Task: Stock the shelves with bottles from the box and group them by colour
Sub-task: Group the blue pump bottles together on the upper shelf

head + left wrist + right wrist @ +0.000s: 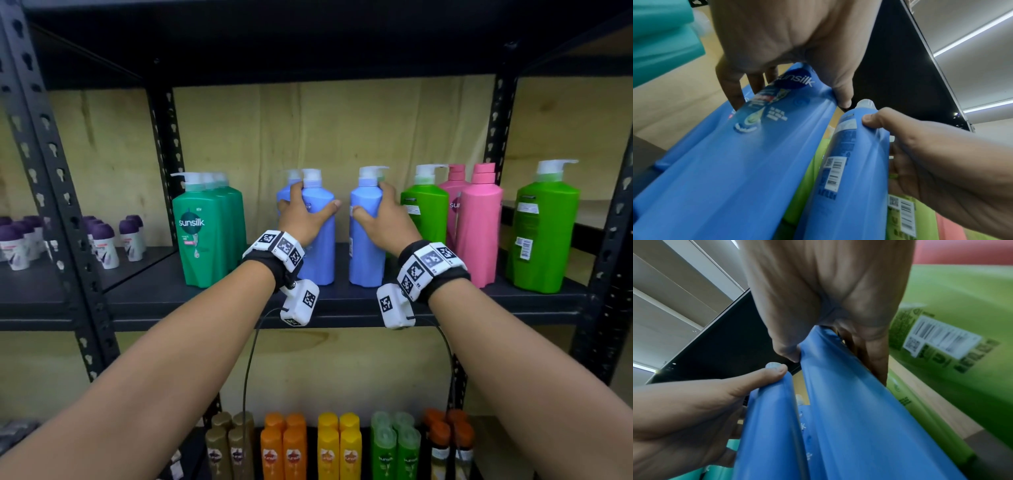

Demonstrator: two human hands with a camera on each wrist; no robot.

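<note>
Hands on two blue pump bottles, mid shelf point(342, 305) of a black metal rack. Left hand point(301, 216) grips the left blue bottle point(320, 253) high on its body: thumb on the right edge, fingers point(731, 91) wrapped round the left side, per left wrist view. Another blue bottle point(284, 195) stands right behind it, mostly hidden. Right hand point(383, 219) grips the right blue bottle point(364, 246) the same way, thumb on the left edge, fingers point(877, 356) curled round the far side next to the green one. Both bottles upright, bases on the shelf, a narrow gap between them.

Same shelf, left to right: row of dark green bottles point(205, 233) w/ pumps, the blue ones, a lime green bottle point(424, 212) just beside the right hand, two pink bottles point(478, 226), then another lime green bottle point(544, 233) set apart at the right end. Barcode labels face out on the lime ones.

Shelf below: small bottles in pairs by colour, i.e. brown-gold point(227, 445), orange point(284, 445), yellow point(339, 445), green point(395, 445), orange-capped point(448, 442). Rack to the left holds small white bottles w/ purple caps point(102, 243). Tracker bands w/ square markers sit on both wrists.
</note>
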